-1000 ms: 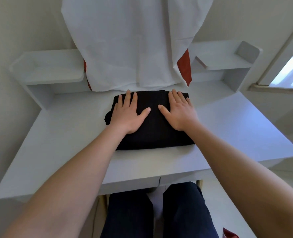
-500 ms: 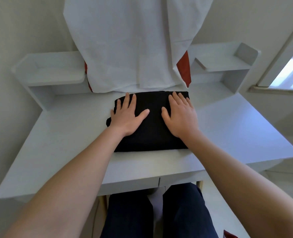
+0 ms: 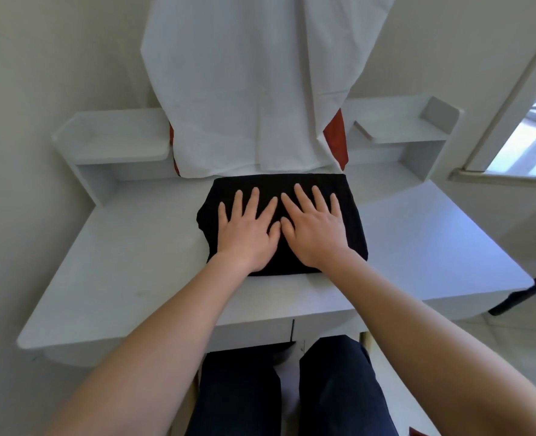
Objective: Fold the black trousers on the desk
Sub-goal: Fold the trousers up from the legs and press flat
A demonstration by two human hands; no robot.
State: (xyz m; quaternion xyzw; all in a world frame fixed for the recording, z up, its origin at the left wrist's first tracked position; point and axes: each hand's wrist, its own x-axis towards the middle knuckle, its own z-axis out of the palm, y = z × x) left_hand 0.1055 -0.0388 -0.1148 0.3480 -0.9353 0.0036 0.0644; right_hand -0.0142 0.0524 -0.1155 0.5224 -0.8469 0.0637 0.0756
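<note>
The black trousers (image 3: 279, 185) lie folded into a compact rectangle at the back middle of the white desk (image 3: 134, 262). My left hand (image 3: 248, 231) rests flat on the left half of the bundle, fingers spread. Beside it, thumbs nearly touching, my right hand (image 3: 314, 229) lies flat on the right half, fingers spread too. Neither hand grips the cloth. The middle of the bundle is hidden under my palms.
A white sheet (image 3: 254, 83) hangs over a red-edged object (image 3: 336, 136) just behind the trousers. Raised white shelves stand at the back left (image 3: 115, 143) and back right (image 3: 408, 127). A window (image 3: 531, 143) is at the right. My legs (image 3: 285, 391) are under the desk.
Both hands have slid inward across the trousers until the thumbs almost meet at the middle. The bundle has stayed in place.
</note>
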